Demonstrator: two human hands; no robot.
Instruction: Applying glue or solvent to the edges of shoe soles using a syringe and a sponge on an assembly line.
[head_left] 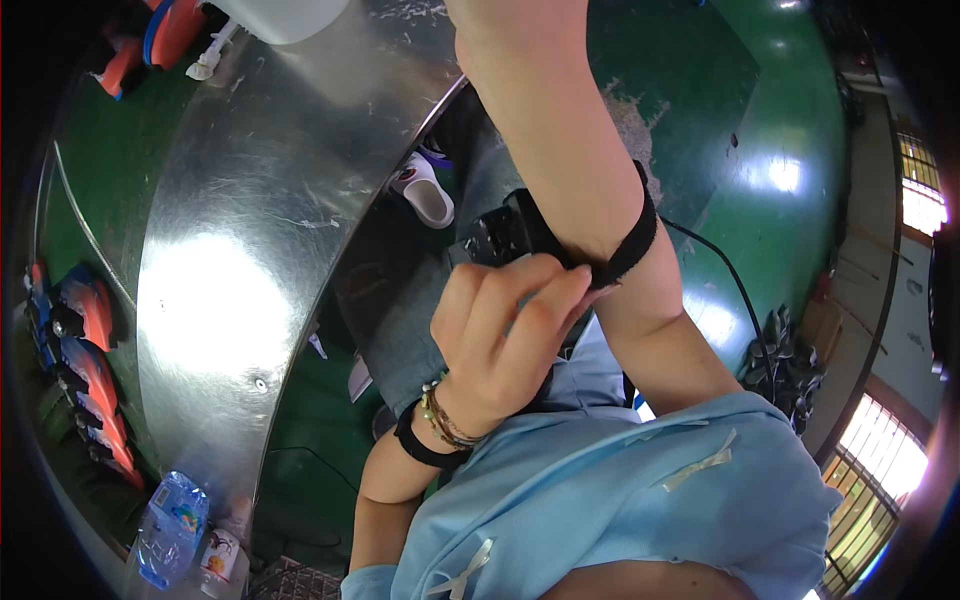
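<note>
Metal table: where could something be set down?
Bare: the middle of the table, between the white tub and bottle. Crowded: the near end, with bottle and small container; past its right edge, left hand at strap.

A head-worn fisheye camera looks steeply down from close above the left hand (490, 345) and light-blue shirt (620, 490), taking in the steel bench (290, 150) and green floor (795, 115).

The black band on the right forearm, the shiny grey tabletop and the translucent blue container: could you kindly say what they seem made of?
Black band: probably fabric, matte and flexibly curved. Shiny grey tabletop: likely bare metal, glossy, with scratches and glare. Translucent blue container: apparently plastic, glossy, see-through.
</note>
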